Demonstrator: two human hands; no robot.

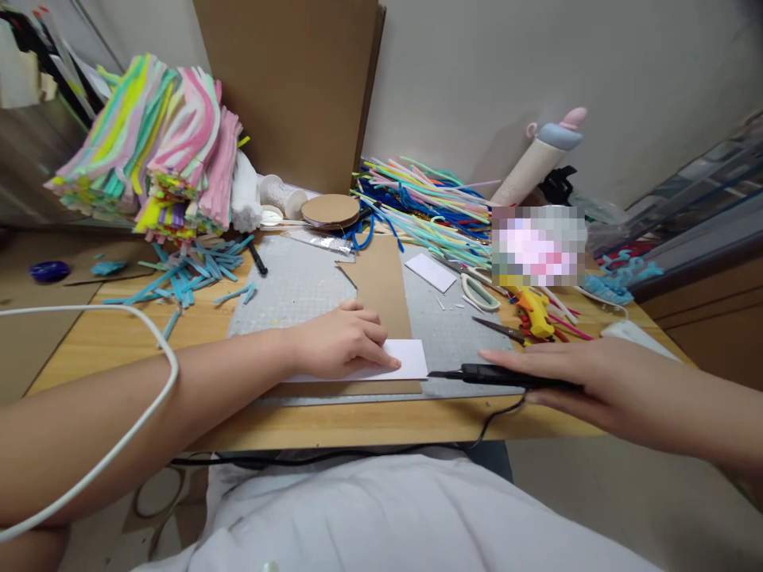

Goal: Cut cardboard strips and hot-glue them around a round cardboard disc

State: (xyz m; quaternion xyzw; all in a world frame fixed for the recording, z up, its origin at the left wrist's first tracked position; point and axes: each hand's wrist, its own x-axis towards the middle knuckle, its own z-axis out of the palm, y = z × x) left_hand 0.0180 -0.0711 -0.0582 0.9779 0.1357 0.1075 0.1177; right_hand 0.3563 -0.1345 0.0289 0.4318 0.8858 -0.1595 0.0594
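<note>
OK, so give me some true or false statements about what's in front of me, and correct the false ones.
1. The left hand presses on a white card. True.
2. The right hand holds the scissors. False: it holds a black tool; the scissors lie on the table.
3. The tool's tip is by the card's right end. True.
4. The bottle is left of the cardboard sheet. False: it is to the right.

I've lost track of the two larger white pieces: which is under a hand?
The long strip nearer the person, under the left hand; the other, a short rectangle, lies untouched farther back on the mat.
</note>
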